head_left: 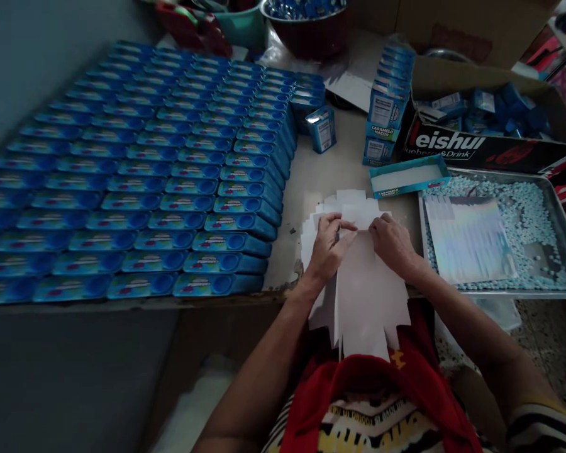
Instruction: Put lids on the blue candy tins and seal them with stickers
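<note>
A stack of flat white die-cut carton blanks (368, 283) lies over the table's front edge and reaches toward my lap. My left hand (329, 248) pinches the top blank along a crosswise crease near its far end, thumb and forefinger close together. On the same crease, a little to the right, my right hand (392, 244) is closed with its fingertips on the card. The far flap (353, 211) lies just beyond both hands. An erected blue tray carton (409, 176), white inside, sits beyond my right hand.
Rows of small blue packs (170, 157) fill the left of the table; one pack (321, 129) stands apart. Stacked blue packs (383, 107) rise beside a cardboard box (490, 148) of blue packs. At right, a metal tray (563, 217) holds pale blue pellets and shiny sheets (471, 242).
</note>
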Demonstrator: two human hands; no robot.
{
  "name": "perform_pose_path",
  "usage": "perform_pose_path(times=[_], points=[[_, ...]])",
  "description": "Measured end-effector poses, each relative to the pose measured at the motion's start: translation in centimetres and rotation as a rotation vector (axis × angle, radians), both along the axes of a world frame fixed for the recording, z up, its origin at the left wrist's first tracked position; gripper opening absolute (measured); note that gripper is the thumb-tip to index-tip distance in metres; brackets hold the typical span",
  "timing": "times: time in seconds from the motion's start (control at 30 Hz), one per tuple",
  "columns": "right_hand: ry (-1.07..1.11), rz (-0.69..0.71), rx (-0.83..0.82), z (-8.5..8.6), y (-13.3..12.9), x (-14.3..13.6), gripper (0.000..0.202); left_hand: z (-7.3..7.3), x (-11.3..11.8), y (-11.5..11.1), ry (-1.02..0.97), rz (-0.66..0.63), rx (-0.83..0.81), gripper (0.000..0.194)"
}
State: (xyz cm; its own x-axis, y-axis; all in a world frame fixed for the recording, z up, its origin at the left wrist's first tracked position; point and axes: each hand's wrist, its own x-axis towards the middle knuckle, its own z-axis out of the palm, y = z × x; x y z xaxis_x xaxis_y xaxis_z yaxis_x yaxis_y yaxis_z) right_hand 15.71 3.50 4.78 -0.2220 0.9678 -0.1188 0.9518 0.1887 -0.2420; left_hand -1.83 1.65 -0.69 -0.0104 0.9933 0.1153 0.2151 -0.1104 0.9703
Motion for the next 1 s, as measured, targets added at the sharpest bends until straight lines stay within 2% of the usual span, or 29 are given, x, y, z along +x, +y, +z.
perform_pose_path(times=[0.13, 0.2, 0.27, 0.3, 0.4, 0.5, 0.6, 0.67, 0.77, 0.87, 0.93, 1.0], points=[[0.207, -0.043, 0.070, -0.8, -0.6, 0.5, 0.024, 0.3, 1.0, -0.4, -0.220, 0.130, -0.001, 0.048], [0.285, -0.108, 0.087, -0.9, -0.9, 0.6, 0.033, 0.8, 1.8, -0.7, -0.209, 0.184, -0.001, 0.043], [0.319, -0.148, 0.072, -0.7, -1.2, 0.8, 0.045, 1.4, 2.3, -1.0, -0.136, 0.222, 0.002, 0.021], [0.330, -0.150, 0.055, -0.5, -1.3, 1.0, 0.049, 1.7, 2.4, -1.0, -0.108, 0.242, 0.002, 0.020], [0.349, -0.101, 0.006, 0.2, -1.4, 1.7, 0.053, 2.1, 2.2, -0.7, -0.131, 0.278, -0.072, 0.032], [0.335, -0.001, -0.058, 1.2, -1.0, 2.4, 0.048, 2.2, 1.6, -0.5, -0.279, 0.233, -0.232, 0.018], [0.320, 0.085, -0.147, 2.1, -0.1, 3.0, 0.050, 2.2, 1.2, -0.6, -0.325, 0.171, -0.332, 0.016], [0.325, 0.111, -0.189, 2.6, 0.7, 3.4, 0.055, 2.3, 1.2, -0.6, -0.293, 0.158, -0.342, 0.014], [0.409, 0.118, -0.296, 3.1, 2.2, 4.0, 0.057, 2.2, 0.9, -0.3, -0.225, 0.123, -0.297, 0.024], [0.472, 0.123, -0.432, 3.2, 3.9, 3.8, 0.041, 2.2, 0.3, 0.4, -0.139, 0.011, -0.257, 0.031], [0.327, 0.167, -0.399, 3.1, 4.7, 2.7, 0.025, 2.2, -0.1, 0.8, -0.082, -0.050, -0.242, 0.031], [0.094, 0.229, -0.277, 2.8, 5.0, 0.9, 0.020, 2.2, -0.1, 1.1, -0.005, -0.049, -0.216, 0.033]])
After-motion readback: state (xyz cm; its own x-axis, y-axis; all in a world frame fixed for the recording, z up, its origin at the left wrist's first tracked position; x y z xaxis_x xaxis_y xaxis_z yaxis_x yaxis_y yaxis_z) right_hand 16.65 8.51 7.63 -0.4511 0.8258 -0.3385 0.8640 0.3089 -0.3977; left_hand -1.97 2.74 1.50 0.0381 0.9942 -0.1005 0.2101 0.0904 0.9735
